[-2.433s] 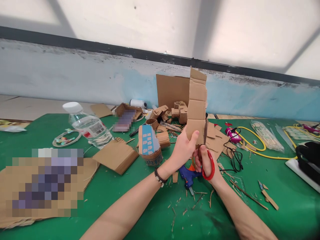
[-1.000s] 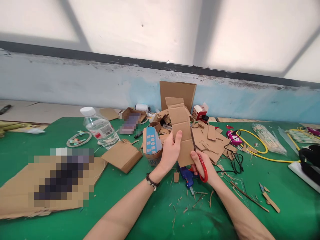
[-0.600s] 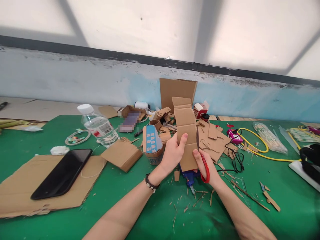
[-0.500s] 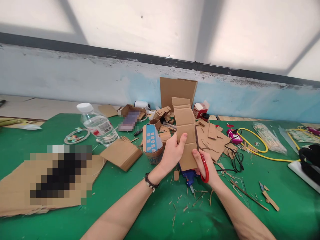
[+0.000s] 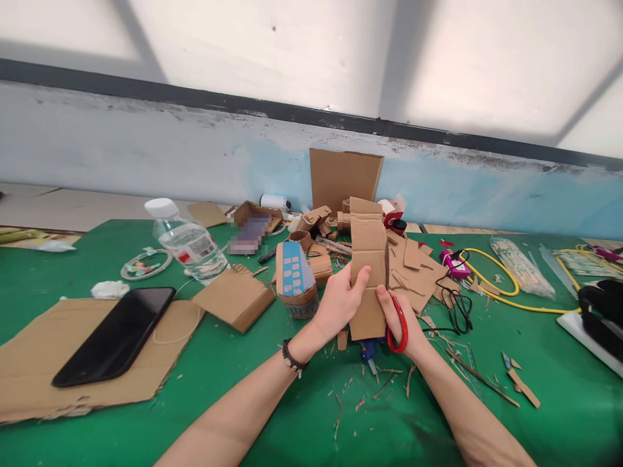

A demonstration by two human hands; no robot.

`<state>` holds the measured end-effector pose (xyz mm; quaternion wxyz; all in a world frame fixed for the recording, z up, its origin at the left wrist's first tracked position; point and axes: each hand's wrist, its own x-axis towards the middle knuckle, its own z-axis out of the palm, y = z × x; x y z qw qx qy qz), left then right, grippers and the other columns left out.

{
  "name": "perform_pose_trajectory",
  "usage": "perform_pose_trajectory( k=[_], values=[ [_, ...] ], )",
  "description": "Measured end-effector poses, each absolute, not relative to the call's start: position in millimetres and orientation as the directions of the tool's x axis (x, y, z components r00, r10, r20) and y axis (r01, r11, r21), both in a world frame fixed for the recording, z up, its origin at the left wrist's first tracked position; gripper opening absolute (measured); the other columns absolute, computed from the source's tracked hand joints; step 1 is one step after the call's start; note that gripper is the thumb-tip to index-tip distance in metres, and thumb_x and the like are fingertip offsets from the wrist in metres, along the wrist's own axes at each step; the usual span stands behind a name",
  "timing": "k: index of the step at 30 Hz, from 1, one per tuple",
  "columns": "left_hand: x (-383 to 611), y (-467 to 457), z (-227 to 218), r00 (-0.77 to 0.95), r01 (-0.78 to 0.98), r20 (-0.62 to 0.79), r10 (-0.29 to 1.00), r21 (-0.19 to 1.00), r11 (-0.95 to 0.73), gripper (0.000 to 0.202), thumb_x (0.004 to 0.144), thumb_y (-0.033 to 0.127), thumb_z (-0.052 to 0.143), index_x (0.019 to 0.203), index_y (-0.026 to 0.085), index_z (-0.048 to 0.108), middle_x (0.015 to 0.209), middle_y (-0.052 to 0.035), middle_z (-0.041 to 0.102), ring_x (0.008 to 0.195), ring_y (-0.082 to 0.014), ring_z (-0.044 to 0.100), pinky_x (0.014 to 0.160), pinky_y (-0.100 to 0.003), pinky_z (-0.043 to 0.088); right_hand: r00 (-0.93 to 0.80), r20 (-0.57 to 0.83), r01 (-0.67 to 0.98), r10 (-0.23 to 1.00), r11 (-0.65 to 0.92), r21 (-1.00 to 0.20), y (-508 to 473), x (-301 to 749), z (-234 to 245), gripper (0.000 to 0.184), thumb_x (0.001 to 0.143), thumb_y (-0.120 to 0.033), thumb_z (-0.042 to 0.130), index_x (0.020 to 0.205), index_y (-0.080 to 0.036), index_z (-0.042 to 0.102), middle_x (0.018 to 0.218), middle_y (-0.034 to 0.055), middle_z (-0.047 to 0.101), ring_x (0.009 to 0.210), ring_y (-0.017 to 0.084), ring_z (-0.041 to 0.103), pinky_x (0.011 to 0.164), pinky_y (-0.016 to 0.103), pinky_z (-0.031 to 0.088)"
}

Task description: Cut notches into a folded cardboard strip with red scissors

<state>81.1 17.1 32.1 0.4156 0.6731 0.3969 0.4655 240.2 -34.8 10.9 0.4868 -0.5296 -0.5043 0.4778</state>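
A folded strip of brown cardboard (image 5: 368, 250) with several crease lines stands upright between my hands. My left hand (image 5: 341, 295) grips its left edge, thumb lying across the front. My right hand (image 5: 406, 324) has red-handled scissors (image 5: 399, 324) hooked on it, and its thumb presses the strip's lower right edge; the blades are hidden. Below the strip, a blue glue gun (image 5: 368, 352) lies on the table, mostly covered. Left of my left hand stands a small cardboard piece with a blue printed side (image 5: 294, 272).
Left are a black phone (image 5: 117, 334) on a cardboard sheet (image 5: 29, 344), a water bottle (image 5: 189, 243) and a cardboard block (image 5: 236, 298). Cardboard scraps (image 5: 413, 275), a black cable (image 5: 457, 308), a yellow cable (image 5: 511, 282) and bagged sticks (image 5: 520, 266) lie right. A cardboard panel (image 5: 345, 175) leans on the wall.
The cardboard strip has shifted slightly right and down, and its top part looks more bent. Both hands keep their hold, with the red scissors still in my right hand.
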Motion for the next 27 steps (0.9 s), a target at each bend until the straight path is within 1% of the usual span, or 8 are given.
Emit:
perform_pose_trajectory(
  k=[3, 5, 10, 15, 21, 23, 25, 27],
  values=[
    [82.2, 11.5, 29.2, 0.267, 0.178, 0.270, 0.925, 0.929, -0.323, 0.041, 0.111, 0.052, 0.054, 0.123, 0.020, 0.075, 0.131, -0.0121, 0.085, 0.116, -0.0320, 0.080, 0.100, -0.042, 0.062, 0.018, 0.029, 0.033, 0.999, 0.028, -0.999, -33.1, 242.7, 11.5, 0.070, 0.097, -0.086, 0.063, 0.113, -0.020, 0.080, 0.093, 0.0093, 0.083, 0.091, 0.031, 0.078, 0.076, 0.040, 0.064],
    [82.9, 7.9, 28.6, 0.265, 0.185, 0.254, 0.930, 0.933, -0.308, 0.040, 0.110, 0.052, 0.054, 0.123, 0.019, 0.074, 0.130, -0.0124, 0.085, 0.113, -0.0316, 0.081, 0.097, -0.041, 0.063, 0.014, 0.025, 0.007, 1.000, 0.025, -1.000, -33.2, 242.8, 11.4, 0.068, 0.099, -0.083, 0.063, 0.117, -0.021, 0.081, 0.096, 0.0100, 0.084, 0.094, 0.032, 0.079, 0.079, 0.041, 0.065],
    [83.4, 4.0, 29.7, 0.258, 0.199, 0.253, 0.932, 0.930, -0.308, 0.038, 0.109, 0.052, 0.055, 0.117, 0.020, 0.075, 0.126, -0.0126, 0.086, 0.112, -0.0325, 0.081, 0.096, -0.041, 0.063, 0.063, -0.033, 0.010, 0.997, -0.034, -0.999, -33.5, 242.1, 7.8, 0.068, 0.098, -0.083, 0.064, 0.108, -0.019, 0.083, 0.092, 0.0126, 0.084, 0.089, 0.035, 0.081, 0.069, 0.043, 0.066],
    [84.5, -1.6, 29.5, 0.329, 0.234, 0.219, 0.919, 0.924, -0.304, 0.039, 0.110, 0.053, 0.053, 0.118, 0.021, 0.074, 0.123, -0.0114, 0.087, 0.107, -0.0327, 0.082, 0.088, -0.040, 0.063, 0.047, -0.002, -0.069, 0.999, 0.001, -0.998, -29.7, 246.7, 7.7, 0.060, 0.101, -0.077, 0.066, 0.118, -0.022, 0.083, 0.104, 0.0127, 0.086, 0.103, 0.037, 0.082, 0.081, 0.046, 0.070],
    [84.4, -5.2, 31.3, 0.340, 0.258, 0.212, 0.916, 0.916, -0.307, 0.041, 0.111, 0.052, 0.050, 0.122, 0.021, 0.074, 0.123, -0.0116, 0.087, 0.106, -0.0323, 0.083, 0.086, -0.039, 0.064, 0.091, -0.031, -0.078, 0.995, -0.024, -0.997, -31.8, 244.1, 10.5, 0.068, 0.098, -0.082, 0.064, 0.116, -0.019, 0.084, 0.104, 0.0155, 0.087, 0.100, 0.040, 0.084, 0.075, 0.048, 0.070],
    [84.8, -6.7, 29.5, 0.350, 0.293, 0.213, 0.912, 0.900, -0.322, 0.040, 0.111, 0.051, 0.051, 0.122, 0.021, 0.075, 0.123, -0.0116, 0.087, 0.106, -0.0324, 0.083, 0.087, -0.040, 0.064, 0.095, -0.022, -0.082, 0.995, -0.015, -0.997, -30.4, 245.8, 10.2, 0.069, 0.098, -0.082, 0.065, 0.118, -0.019, 0.084, 0.108, 0.0154, 0.087, 0.105, 0.039, 0.083, 0.079, 0.046, 0.071],
    [85.9, -8.7, 27.0, 0.360, 0.345, 0.203, 0.910, 0.878, -0.332, 0.038, 0.110, 0.050, 0.052, 0.121, 0.021, 0.076, 0.119, -0.0121, 0.087, 0.104, -0.0326, 0.083, 0.087, -0.040, 0.064, 0.099, -0.011, -0.093, 0.995, -0.002, -0.996, -28.0, 249.3, 9.7, 0.068, 0.099, -0.082, 0.064, 0.122, -0.020, 0.083, 0.114, 0.0145, 0.087, 0.111, 0.037, 0.082, 0.088, 0.044, 0.070],
    [87.2, -10.5, 25.2, 0.368, 0.375, 0.188, 0.911, 0.866, -0.330, 0.038, 0.110, 0.049, 0.053, 0.120, 0.021, 0.076, 0.118, -0.0124, 0.088, 0.103, -0.0329, 0.084, 0.088, -0.040, 0.064, 0.103, -0.020, -0.088, 0.995, -0.011, -0.996, -26.3, 252.7, 9.6, 0.068, 0.100, -0.081, 0.062, 0.124, -0.021, 0.082, 0.115, 0.0141, 0.087, 0.110, 0.035, 0.083, 0.093, 0.043, 0.069]
  ],
)
